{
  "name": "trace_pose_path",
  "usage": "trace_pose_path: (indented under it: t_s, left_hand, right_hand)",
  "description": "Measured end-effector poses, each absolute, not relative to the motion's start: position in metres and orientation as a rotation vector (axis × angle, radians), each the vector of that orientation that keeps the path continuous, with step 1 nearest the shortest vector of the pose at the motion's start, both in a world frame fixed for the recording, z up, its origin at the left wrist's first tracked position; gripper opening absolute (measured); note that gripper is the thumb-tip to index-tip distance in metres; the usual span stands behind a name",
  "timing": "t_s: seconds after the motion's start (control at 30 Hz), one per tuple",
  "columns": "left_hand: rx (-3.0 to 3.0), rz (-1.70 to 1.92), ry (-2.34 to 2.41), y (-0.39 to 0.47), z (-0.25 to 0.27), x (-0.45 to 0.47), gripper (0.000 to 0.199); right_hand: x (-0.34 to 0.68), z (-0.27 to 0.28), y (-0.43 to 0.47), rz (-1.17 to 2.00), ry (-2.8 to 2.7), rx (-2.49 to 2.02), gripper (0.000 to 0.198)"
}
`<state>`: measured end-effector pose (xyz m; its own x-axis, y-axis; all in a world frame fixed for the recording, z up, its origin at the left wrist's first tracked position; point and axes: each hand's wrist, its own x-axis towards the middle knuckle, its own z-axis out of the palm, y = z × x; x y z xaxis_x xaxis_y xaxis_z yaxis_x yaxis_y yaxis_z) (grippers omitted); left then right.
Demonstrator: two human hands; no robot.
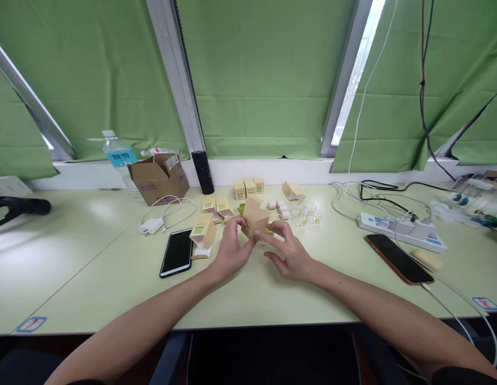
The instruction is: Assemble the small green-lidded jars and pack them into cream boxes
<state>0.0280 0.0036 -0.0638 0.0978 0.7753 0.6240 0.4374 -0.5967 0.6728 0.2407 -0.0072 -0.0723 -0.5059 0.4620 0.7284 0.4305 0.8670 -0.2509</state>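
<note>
At the centre of our view, over the pale green worktop (248, 302), we hold a small tan cardboard box with raised flaps (255, 213). Our left hand (231, 249), at seven o'clock from it, pinches its left side with the fingers narrow. Our right hand (292, 255), between four and five o'clock, has its fingers near the lower right edge, thumb spread apart; we cannot tell whether they grip. Three tan cardboard cubes (249, 187) stand at twelve o'clock, pale pink cylinders (285, 215) sit at three, with clear plastic pieces (308, 215) beyond. At eight, an open tan carton with a green square (208, 235) stands just beside a black, white-edged phone (176, 253).
</note>
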Motion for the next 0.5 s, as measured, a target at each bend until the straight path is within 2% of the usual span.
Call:
trace_pose_path:
  t_s: [0.17,0.33,0.5]
  left_hand:
    - [1.799,1.551,1.290,0.030,-0.068,0.014,0.044]
    - [1.591,1.422,1.207,0.042,-0.074,0.008,0.055]
    - [1.538,1.212,1.054,0.042,-0.084,0.012,0.062]
  right_hand:
    - [0.249,-0.073,0.009,0.064,-2.071,-0.917,0.065]
    - [0.250,-0.085,0.027,0.239,-2.167,-1.162,0.075]
    - [0.250,-0.078,0.031,0.231,-2.182,-1.324,0.052]
